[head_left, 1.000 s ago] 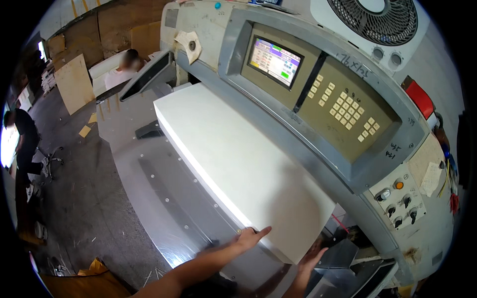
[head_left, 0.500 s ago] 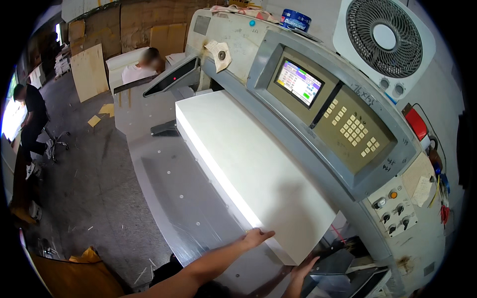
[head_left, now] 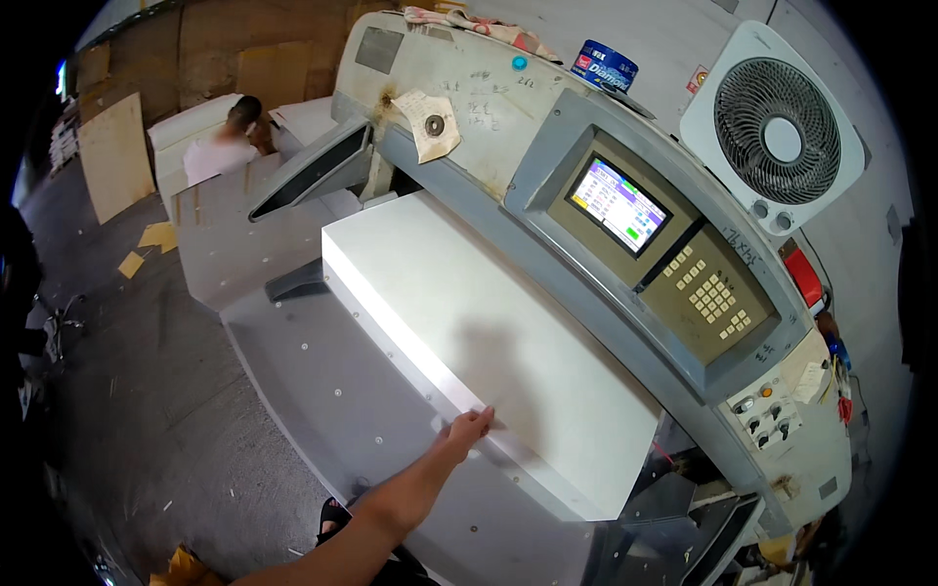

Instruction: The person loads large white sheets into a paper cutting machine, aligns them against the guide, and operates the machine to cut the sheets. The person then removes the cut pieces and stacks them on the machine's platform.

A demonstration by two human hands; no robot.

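Observation:
A thick white block, by its look a stack of paper (head_left: 410, 278), lies lengthwise on the grey metal table (head_left: 322, 376) of a large machine. My left hand (head_left: 467, 433) is at the stack's near long edge, right of its middle. Its fingers are bunched against that edge, with the thumb side at the top corner. The left forearm comes up from the lower edge of the picture. The shadow on the stack's top lies just beyond the hand. My right hand is out of view.
Behind the stack is a control panel with a lit screen (head_left: 620, 203) and a keypad (head_left: 713, 293). Knobs (head_left: 767, 422) sit at the right. A fan (head_left: 782, 137) and a blue tub (head_left: 604, 64) stand above. A person (head_left: 225, 146) sits at the far left. A black side guard (head_left: 298, 281) adjoins the stack.
My left hand has slid leftward along the stack's near edge. My right hand, earlier at the right end, has left the view. The whole view has shifted.

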